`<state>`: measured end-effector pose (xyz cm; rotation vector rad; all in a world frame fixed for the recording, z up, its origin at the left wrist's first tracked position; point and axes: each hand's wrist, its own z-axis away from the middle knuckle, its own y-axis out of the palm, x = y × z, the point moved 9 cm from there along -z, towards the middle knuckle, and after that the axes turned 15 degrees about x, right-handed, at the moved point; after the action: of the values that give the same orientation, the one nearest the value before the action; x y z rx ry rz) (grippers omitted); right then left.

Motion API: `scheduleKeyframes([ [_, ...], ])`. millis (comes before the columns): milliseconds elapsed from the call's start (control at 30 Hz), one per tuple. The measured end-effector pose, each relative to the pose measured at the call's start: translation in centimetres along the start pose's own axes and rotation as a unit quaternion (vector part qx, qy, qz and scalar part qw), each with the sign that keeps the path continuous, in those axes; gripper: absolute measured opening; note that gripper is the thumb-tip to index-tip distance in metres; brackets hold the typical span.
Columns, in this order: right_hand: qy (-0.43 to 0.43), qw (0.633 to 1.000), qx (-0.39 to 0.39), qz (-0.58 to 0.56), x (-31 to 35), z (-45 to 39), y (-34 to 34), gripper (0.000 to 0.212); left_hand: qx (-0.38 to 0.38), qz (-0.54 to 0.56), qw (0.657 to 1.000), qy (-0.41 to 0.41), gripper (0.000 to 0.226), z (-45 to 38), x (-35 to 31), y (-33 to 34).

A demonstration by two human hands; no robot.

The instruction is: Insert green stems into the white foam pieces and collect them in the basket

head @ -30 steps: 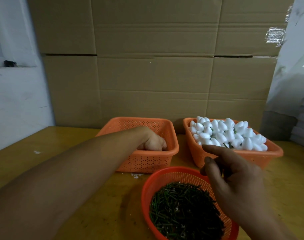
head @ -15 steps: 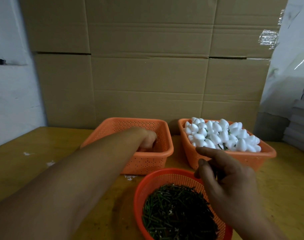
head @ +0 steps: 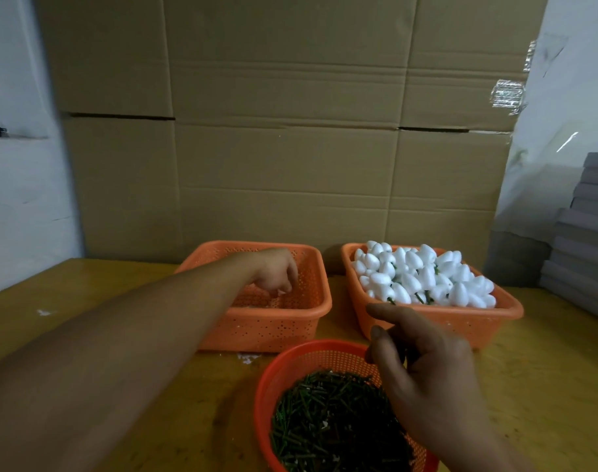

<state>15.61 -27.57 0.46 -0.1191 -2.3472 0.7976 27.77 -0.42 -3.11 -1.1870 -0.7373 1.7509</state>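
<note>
Cardboard point(head: 290, 165) behind; left hand point(head: 276, 272) reaches curled into the tub point(head: 273, 330) at 11 o'clock, grip unclear. Foam pieces point(head: 423, 275) fill the basket point(head: 461, 325) at 1 o'clock. Right hand point(head: 427, 376) pinches sticks above the bowl point(head: 311, 359) of stems point(head: 331, 424).

Looked like a small workshop or packing room for piecework. Big cardboard boxes point(head: 284, 131) were stacked as a wall behind a worn yellow bench point(head: 546, 369). On the bench sat bulk parts in plastic baskets: white foam pieces point(head: 423, 274) heaped in one orange basket point(head: 478, 321), green stems point(head: 335, 424) filling a round red one point(head: 266, 386). Grey flat stacks point(head: 587, 233) stood at right, plain white wall point(head: 18, 199) at left.
</note>
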Motion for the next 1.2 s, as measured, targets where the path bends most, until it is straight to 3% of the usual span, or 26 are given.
scheduleKeyframes([
  [100, 0.001, 1.0, 0.008, 0.004, 0.2, 0.0, 0.2, 0.028, -0.031, 0.134, 0.989, 0.058, 0.019, 1.7, -0.7, -0.6],
  [233, 0.001, 1.0, 0.024, 0.01, 0.3, 0.0, 0.5, 0.029, -0.071, 0.272, 0.949, 0.145, 0.02, 4.4, -2.1, -0.9],
  [500, 0.002, 0.998, 0.054, 0.023, 0.4, 0.1, 1.1, 0.028, -0.144, 0.33, 0.898, 0.255, 0.029, 11.4, -5.3, 1.6],
  [733, 0.024, 0.991, 0.106, 0.079, 0.5, -0.2, 1.8, 0.019, -0.169, 0.402, 0.853, 0.289, 0.029, 15.6, -5.5, 5.6],
  [933, 0.07, 0.941, 0.285, 0.171, 0.0, 0.1, 4.7, 0.023, -0.173, 0.37, 0.858, 0.312, 0.033, 16.7, -5.8, 8.8],
  [1067, 0.077, 0.911, 0.341, 0.218, 0.3, 0.6, 5.8, 0.025, -0.18, 0.345, 0.859, 0.332, 0.034, 17.2, -6.4, 10.0],
  [1200, 0.09, 0.887, 0.385, 0.238, 0.0, 1.4, 6.7, 0.051, -0.175, 0.296, 0.878, 0.334, 0.03, 17.6, -7.6, 11.1],
])
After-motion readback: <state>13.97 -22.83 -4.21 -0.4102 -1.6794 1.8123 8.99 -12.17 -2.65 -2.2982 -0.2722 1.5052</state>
